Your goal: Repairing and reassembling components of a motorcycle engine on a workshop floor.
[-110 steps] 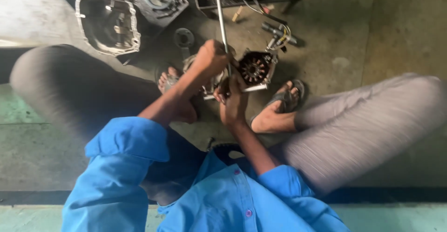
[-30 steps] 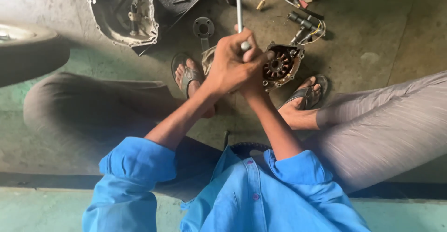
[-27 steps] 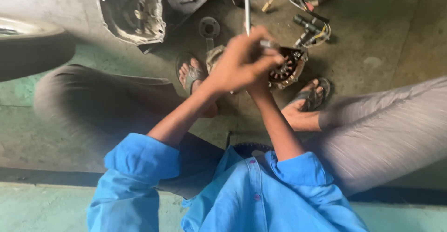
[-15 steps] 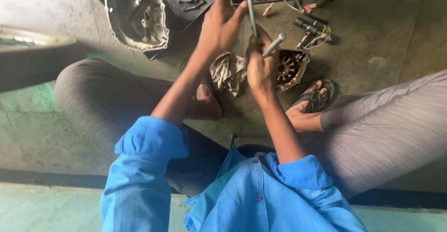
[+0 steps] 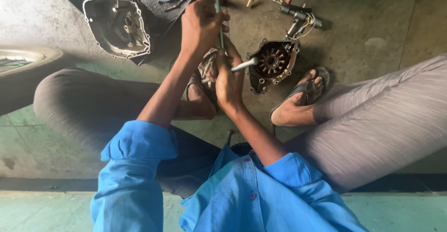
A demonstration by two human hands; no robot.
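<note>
Left hand (image 5: 201, 25) wrapped around thin upright metal rod (image 5: 217, 8); rigid, slim, likely greasy, best gripped low. Right hand (image 5: 227, 76) just below, fist closed on short steel tool (image 5: 244, 65) over rag (image 5: 206, 64). Right of hands: stator plate (image 5: 272, 62) on floor (image 5: 372, 18), heavy, windings fragile, hold by rim. Beyond left hand: engine cover (image 5: 116, 25).
</note>
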